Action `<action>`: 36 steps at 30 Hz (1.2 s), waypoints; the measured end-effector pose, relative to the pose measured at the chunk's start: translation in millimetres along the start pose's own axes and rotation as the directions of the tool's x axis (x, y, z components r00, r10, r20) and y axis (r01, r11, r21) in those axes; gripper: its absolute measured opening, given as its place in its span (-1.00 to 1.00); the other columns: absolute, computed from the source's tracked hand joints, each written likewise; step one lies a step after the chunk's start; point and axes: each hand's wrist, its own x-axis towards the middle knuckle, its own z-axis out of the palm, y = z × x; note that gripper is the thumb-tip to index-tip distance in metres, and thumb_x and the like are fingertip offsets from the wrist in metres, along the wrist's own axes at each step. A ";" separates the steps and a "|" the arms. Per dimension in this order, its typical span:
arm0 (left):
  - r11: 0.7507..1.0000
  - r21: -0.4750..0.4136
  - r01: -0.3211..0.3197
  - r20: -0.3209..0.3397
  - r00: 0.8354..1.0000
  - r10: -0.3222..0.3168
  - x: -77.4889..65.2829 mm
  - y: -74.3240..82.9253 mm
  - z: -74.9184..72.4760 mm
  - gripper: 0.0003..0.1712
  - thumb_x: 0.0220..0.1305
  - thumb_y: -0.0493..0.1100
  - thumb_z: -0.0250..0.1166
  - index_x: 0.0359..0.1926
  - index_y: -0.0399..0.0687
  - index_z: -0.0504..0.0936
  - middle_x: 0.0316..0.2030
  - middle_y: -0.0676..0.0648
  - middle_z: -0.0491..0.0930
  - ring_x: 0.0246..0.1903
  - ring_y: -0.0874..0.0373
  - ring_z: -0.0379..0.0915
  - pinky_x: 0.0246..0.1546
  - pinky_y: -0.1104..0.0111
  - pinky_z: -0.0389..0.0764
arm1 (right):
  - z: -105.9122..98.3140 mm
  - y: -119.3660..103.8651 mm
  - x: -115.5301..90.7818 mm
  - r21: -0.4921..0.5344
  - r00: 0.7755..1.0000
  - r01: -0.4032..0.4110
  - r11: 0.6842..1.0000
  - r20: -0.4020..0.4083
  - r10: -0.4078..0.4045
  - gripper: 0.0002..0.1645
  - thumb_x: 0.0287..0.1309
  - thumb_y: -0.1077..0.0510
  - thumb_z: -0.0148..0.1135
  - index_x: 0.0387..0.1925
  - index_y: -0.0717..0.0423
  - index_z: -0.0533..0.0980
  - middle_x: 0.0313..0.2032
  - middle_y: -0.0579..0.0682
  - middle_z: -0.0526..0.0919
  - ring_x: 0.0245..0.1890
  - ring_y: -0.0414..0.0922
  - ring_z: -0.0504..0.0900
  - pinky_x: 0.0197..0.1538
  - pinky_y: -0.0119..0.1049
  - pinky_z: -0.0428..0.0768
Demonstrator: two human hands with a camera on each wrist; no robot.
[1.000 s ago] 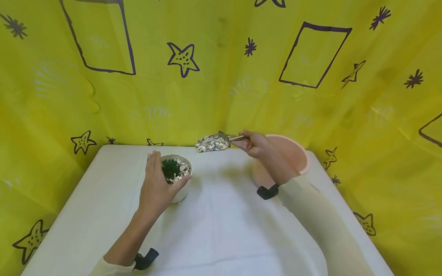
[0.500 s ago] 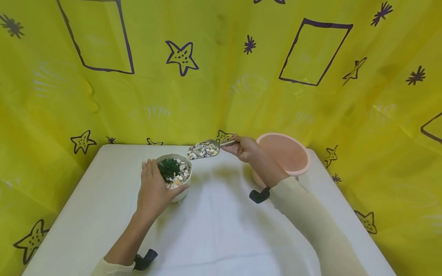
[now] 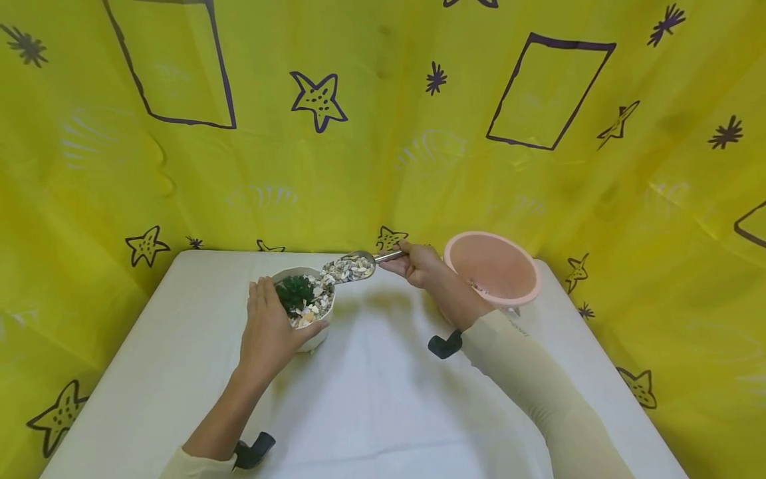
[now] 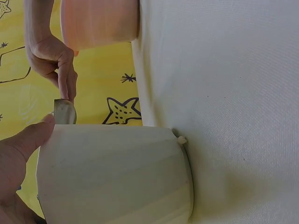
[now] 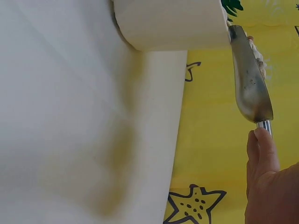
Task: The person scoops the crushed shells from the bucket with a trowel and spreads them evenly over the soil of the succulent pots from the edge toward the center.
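A small green plant [image 3: 293, 294] grows among pale pebbles in a white plant pot [image 4: 117, 172] on the table's left half. My left hand [image 3: 269, 326] holds that pot, fingers along its left side and thumb across the near rim. Between the thumb and fingers of my right hand [image 3: 423, 265] is the handle of a metal scoop [image 5: 250, 81]. Pebbles [image 3: 353, 267] fill the scoop, which tilts down to the left with its lip over the pot's right rim. Stones in the scoop meet those in the pot in the head view.
Behind the right forearm stands a pink bucket [image 3: 493, 256], with a few pebbles visible low inside. A white cloth [image 3: 371, 399] covers the table. Yellow patterned curtain [image 3: 371, 166] hangs right behind the table and along both sides.
My right hand has carried the loaded scoop left and down, from above the table to the pot's rim, and its lip now dips. The left hand has stayed on the pot.
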 end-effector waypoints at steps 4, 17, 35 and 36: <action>1.000 0.001 0.013 -0.004 1.000 -0.013 -1.3 0.8 0.1 0.60 0.07 0.29 0.62 0.58 -0.59 -0.24 0.58 -0.56 -0.24 0.59 -0.43 -0.43 0.50 -0.24 -0.06 | 0.3 -0.1 -1.3 -0.017 1.000 0.005 1.000 0.007 -0.005 -0.69 0.69 0.14 -0.09 -0.05 0.35 0.43 -0.28 0.27 0.74 -0.44 0.05 0.82 0.10 -0.02 0.59; 0.999 -0.031 -0.006 0.002 1.000 0.006 2.5 -5.3 -1.4 0.53 0.05 0.24 0.63 0.54 -0.64 -0.15 0.52 -0.63 -0.10 0.54 -0.54 -0.26 0.39 -0.33 0.19 | 0.8 -0.7 -1.8 -0.036 0.999 0.046 0.998 0.017 -0.045 -0.75 0.68 0.21 -0.09 -0.08 0.35 0.43 0.10 0.40 0.63 -0.38 0.05 0.83 -0.06 -0.07 0.72; 0.978 -0.169 -0.119 0.215 0.964 0.155 22.7 -27.5 -20.9 0.60 0.02 0.22 0.66 0.60 -0.51 -0.24 0.59 -0.55 -0.24 0.58 -0.47 -0.39 0.43 -0.39 0.02 | 0.5 -4.1 -3.3 -0.048 0.997 0.079 0.996 -0.002 -0.080 -0.76 0.68 0.21 -0.10 -0.11 0.32 0.42 -0.20 0.30 0.73 -0.20 0.11 0.82 0.03 -0.05 0.67; 0.980 -0.169 -0.100 0.200 0.971 0.134 20.6 -26.3 -19.3 0.61 0.02 0.23 0.66 0.60 -0.51 -0.25 0.59 -0.55 -0.25 0.57 -0.48 -0.39 0.42 -0.39 0.04 | 0.5 -4.3 -3.6 -0.051 0.997 0.081 0.995 -0.002 -0.081 -0.76 0.68 0.22 -0.10 -0.11 0.32 0.42 -0.29 0.25 0.73 -0.14 0.13 0.80 0.04 -0.05 0.66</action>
